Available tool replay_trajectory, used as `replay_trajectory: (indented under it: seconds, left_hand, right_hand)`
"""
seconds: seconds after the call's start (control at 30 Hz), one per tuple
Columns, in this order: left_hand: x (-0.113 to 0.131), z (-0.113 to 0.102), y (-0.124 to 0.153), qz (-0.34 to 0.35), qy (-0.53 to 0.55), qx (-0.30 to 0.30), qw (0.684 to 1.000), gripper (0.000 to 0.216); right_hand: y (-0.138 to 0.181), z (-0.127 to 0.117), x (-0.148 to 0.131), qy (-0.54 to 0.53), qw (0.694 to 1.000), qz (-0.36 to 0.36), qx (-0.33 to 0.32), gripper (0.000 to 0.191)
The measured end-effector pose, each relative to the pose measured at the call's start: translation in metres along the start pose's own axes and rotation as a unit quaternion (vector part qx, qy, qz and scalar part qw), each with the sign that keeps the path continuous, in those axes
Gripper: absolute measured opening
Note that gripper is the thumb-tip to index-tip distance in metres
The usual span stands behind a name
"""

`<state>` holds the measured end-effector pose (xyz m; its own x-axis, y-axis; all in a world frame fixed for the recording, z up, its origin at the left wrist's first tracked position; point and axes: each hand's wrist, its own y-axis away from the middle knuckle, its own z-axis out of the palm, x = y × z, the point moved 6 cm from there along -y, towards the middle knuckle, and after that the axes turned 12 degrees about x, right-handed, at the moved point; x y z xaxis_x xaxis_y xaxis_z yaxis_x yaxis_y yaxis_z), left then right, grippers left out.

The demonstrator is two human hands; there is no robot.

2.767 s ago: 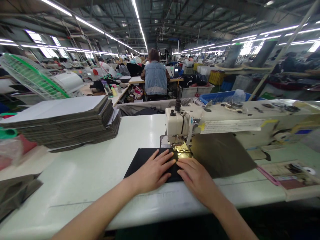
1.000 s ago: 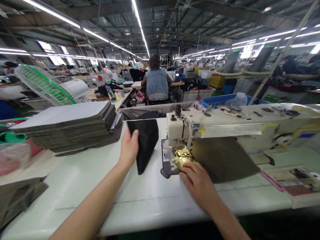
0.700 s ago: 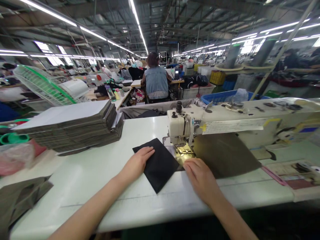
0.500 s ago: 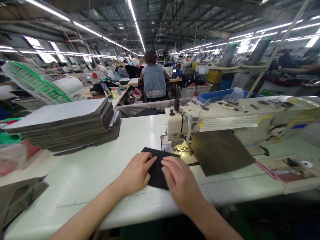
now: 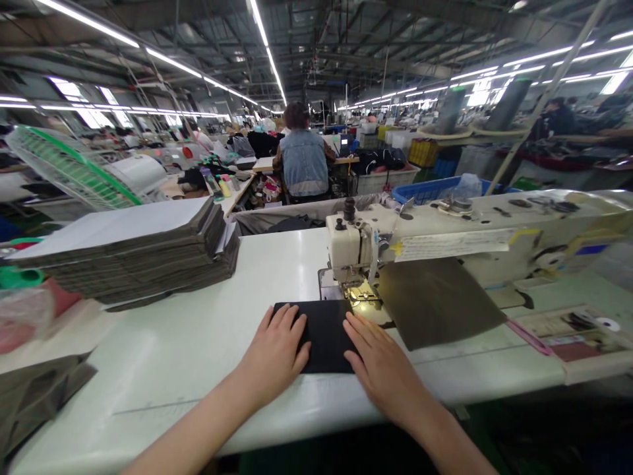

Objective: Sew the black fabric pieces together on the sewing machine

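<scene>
A dark, flat piece of fabric point(image 5: 326, 336) lies on the white sewing table, just in front of the needle area of a sewing machine point(image 5: 353, 251). My left hand point(image 5: 279, 349) rests flat on its left side, fingers stretched and thumb apart. On the right edge lies my right hand point(image 5: 378, 359), its fingers also extended, with the fingertips near the lit metal needle plate point(image 5: 363, 297). The fabric's middle shows between both hands; its side edges are partly covered. Beside the needle plate, an olive-brown fabric panel point(image 5: 440, 307) lies under the machine arm.
A tall stack of brown-grey fabric pieces point(image 5: 148, 257) stands at the left. Folded fabric point(image 5: 39, 396) lies at the left front edge. A parts tray point(image 5: 578, 340) and pink-handled tool point(image 5: 529, 335) are at the right. Ahead, a person in a denim vest point(image 5: 305, 161) sits facing away.
The dark fabric has turned to sit squarer to the table edge. My hands have moved apart to its left and right sides, and their fingers have flattened.
</scene>
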<state>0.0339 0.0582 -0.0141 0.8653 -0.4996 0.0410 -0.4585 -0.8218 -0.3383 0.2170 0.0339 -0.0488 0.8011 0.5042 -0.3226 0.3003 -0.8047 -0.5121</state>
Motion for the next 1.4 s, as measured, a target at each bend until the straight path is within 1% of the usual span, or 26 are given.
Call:
replay_trajectory:
  seconds: [0.03, 0.13, 0.2, 0.3, 0.43, 0.77, 0.97, 1.03, 1.1, 1.13, 1.2, 1.27, 1.33, 1.4]
  left_hand:
    - [0.008, 0.000, -0.008, 0.013, 0.014, -0.003, 1.000, 0.044]
    - [0.032, 0.008, -0.025, 0.088, 0.093, -0.039, 0.991, 0.051]
    - [0.039, 0.016, -0.031, 0.105, 0.119, -0.062, 0.985, 0.056]
    - [0.037, 0.023, -0.034, 0.097, 0.126, -0.068, 0.985, 0.058]
    - [0.035, 0.023, -0.034, 0.090, 0.120, -0.062, 0.987, 0.057]
    - [0.034, 0.025, -0.035, 0.085, 0.126, -0.052, 0.987, 0.057]
    - [0.031, 0.025, -0.038, 0.089, 0.118, -0.057, 0.987, 0.057]
    - [0.032, 0.023, -0.036, 0.094, 0.112, -0.044, 0.988, 0.057]
    - [0.038, 0.017, -0.032, 0.117, 0.109, -0.027, 0.987, 0.051]
    - [0.043, 0.014, -0.028, 0.142, 0.117, -0.022, 0.983, 0.045]
    - [0.056, 0.007, -0.018, 0.202, 0.144, -0.021, 0.969, 0.039]
    - [0.065, 0.001, -0.008, 0.239, 0.165, -0.029, 0.957, 0.040]
    - [0.068, -0.001, -0.003, 0.245, 0.166, -0.031, 0.955, 0.042]
    - [0.069, -0.001, -0.002, 0.245, 0.160, -0.029, 0.956, 0.042]
  right_hand:
    - [0.000, -0.001, 0.001, -0.001, 1.000, -0.001, 0.006, 0.049]
    - [-0.002, -0.002, 0.003, -0.008, 1.000, 0.003, 0.025, 0.049]
    - [-0.003, -0.002, 0.005, -0.015, 0.999, 0.015, 0.039, 0.047]
    - [-0.005, -0.005, 0.011, -0.024, 0.998, 0.034, 0.052, 0.043]
    - [-0.009, -0.008, 0.015, -0.027, 0.998, 0.031, 0.043, 0.042]
    - [-0.012, -0.011, 0.016, -0.039, 0.998, 0.036, 0.026, 0.042]
    - [-0.017, -0.011, 0.012, -0.033, 0.998, 0.042, 0.018, 0.041]
    - [-0.014, -0.014, 0.010, -0.031, 0.999, 0.035, 0.020, 0.040]
    - [-0.007, -0.022, 0.011, -0.043, 0.999, 0.017, 0.026, 0.036]
    - [-0.002, -0.029, 0.014, -0.051, 0.998, 0.010, 0.037, 0.032]
    - [0.010, -0.050, 0.027, -0.061, 0.995, 0.006, 0.074, 0.026]
    - [0.022, -0.073, 0.045, -0.032, 0.992, 0.009, 0.118, 0.019]
    - [0.028, -0.085, 0.062, 0.003, 0.994, -0.004, 0.109, 0.013]
    - [0.030, -0.087, 0.073, 0.032, 0.995, -0.021, 0.088, 0.012]
